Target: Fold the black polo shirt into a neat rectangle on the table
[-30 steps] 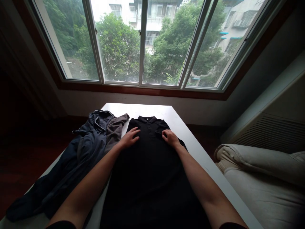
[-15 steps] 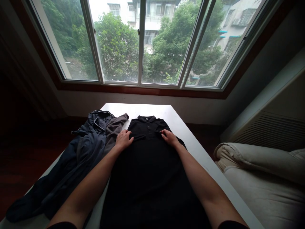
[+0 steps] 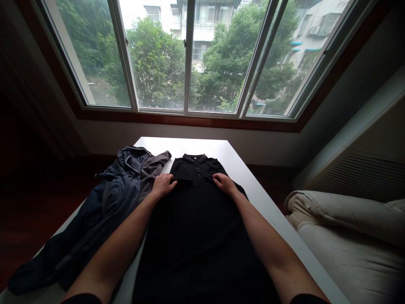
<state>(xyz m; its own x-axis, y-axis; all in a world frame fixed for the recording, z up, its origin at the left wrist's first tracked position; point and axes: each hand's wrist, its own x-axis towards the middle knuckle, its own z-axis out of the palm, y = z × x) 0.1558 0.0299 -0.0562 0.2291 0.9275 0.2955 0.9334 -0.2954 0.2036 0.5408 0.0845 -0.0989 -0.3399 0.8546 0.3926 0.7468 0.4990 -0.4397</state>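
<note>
A black polo shirt [image 3: 202,228] lies front side up, its collar and buttons at the far end. Both short sleeves are turned inward over the chest. My left hand [image 3: 163,185] is closed on the left side of the shirt, at the folded sleeve, thumb toward the middle. On the other side, my right hand [image 3: 224,184] pinches the right sleeve near its edge, fingers bent. Some fingertips are hidden against the dark cloth.
The shirt rests on a white table [image 3: 209,145]. A heap of dark blue and grey clothes [image 3: 117,190] lies along its left side. Right of the table stands a pale sofa [image 3: 348,236]. Beyond the far edge are a wall and a wide window [image 3: 186,112].
My left hand has shifted very slightly left, and the left sleeve's folded edge looks straighter. My right hand has barely moved.
</note>
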